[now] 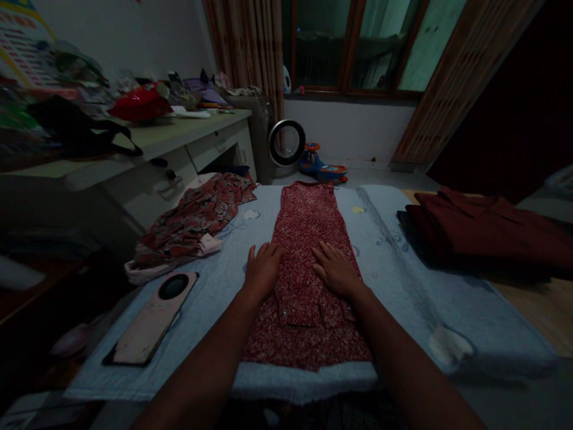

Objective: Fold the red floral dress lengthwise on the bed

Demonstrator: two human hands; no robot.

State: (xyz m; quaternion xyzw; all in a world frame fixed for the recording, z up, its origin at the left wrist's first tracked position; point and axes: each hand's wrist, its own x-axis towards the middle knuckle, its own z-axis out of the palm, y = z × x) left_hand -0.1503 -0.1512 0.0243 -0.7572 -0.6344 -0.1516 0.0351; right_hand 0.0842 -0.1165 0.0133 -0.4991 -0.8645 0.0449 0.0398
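On the near edge of the blue towel (403, 298) lies the red dress (308, 263), folded into a long narrow strip that runs away from the person toward the far edge. Both hands rest on it about midway along. The left hand (262, 269) lies flat, fingers together, on the dress's left border, partly on the towel. The right hand (335, 270) lies flat and spread on the right half. Neither hand grips anything; the palms press down, open.

The dress looks like thin printed cloth: light, limp, with no stiffness of its own. It would likely sag and lose its fold if lifted by one point. My judgement is that it is best taken at two corners of the hem or by both long edges at once, or slid with flat palms. It seems neither slippery nor fragile, and the rough towel likely keeps it from sliding.

Left of the left arm a phone (152, 319) lies face down on the towel. Beyond it a crumpled patterned garment (192, 221) hangs over the towel's left edge. To the right, dark red folded clothes (487, 230) sit well apart. Farther off stand a cluttered desk (179, 140), a round fan (287, 143) and a toy car (320, 164) under the window.
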